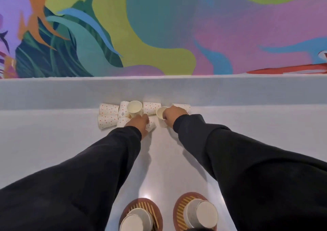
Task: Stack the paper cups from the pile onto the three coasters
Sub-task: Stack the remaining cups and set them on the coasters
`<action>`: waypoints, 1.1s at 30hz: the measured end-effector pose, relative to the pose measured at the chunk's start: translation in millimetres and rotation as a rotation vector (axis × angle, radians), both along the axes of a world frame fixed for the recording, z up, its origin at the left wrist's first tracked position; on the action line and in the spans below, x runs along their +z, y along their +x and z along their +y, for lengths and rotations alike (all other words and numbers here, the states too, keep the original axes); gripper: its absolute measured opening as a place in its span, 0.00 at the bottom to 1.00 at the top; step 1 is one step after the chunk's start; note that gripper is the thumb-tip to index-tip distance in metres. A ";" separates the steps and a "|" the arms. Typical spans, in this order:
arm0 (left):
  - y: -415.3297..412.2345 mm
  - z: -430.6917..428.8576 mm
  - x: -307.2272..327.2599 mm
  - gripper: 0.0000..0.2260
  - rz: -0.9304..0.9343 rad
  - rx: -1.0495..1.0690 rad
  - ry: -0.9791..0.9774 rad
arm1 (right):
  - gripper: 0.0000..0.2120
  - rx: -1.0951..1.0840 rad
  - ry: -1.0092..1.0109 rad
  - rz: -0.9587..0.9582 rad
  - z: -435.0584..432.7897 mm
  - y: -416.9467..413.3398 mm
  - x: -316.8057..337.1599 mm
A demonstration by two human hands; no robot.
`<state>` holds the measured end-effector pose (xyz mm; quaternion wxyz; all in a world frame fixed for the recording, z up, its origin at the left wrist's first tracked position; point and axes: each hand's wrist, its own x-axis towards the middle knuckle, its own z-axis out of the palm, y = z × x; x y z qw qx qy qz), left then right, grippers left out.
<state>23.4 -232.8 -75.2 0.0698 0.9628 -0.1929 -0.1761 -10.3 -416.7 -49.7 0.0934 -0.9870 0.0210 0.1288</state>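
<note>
**Progress check, head view.**

- Your left hand (138, 122) had its fingers curled round a dotted cup (151, 125) lying on its side at the near edge of the cup pile (108, 115).
- Your right hand (174, 115) pinched the rim of an upright cup (161, 112) at the pile's right end. Neither cup was clear of the pile.
- The pile sat at the far side of the white table (53, 151), against the back ledge. Approx. nine cups incl. the two in hand, most on their sides.
- Left coaster (134, 204) carried a short inverted stack (136, 220). Right coaster (179, 206) carried another stack (203, 213). Exact cup nos. not readable.
- Third coaster not in view, poss. hidden by a sleeve, so status unknown.

Assessment: early to mid task. Stacks started on at least two coasters, but the bulk of the cups was yet to be moved.
</note>
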 end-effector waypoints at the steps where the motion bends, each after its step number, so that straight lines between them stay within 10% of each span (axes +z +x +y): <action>1: -0.8 0.3 -0.9 0.18 0.006 0.006 0.015 | 0.06 -0.045 0.050 -0.011 -1.0 -1.8 -2.3; 7: -5.2 -3.2 3.0 0.32 0.152 0.181 -0.091 | 0.04 -0.437 0.695 -0.132 -23.0 -23.4 -13.1; 14: 4.0 -10.3 32.4 0.12 0.454 0.687 -0.999 | 0.11 -0.900 1.389 -0.046 -54.9 -61.8 -15.3; 19: -10.1 -21.7 35.0 0.09 0.718 0.846 -1.382 | 0.15 -0.936 1.560 -0.029 -49.0 -71.8 -22.0; 33: -24.4 -15.6 16.3 0.20 0.879 0.861 -1.277 | 0.16 -0.793 1.548 0.085 -25.8 -58.4 -12.5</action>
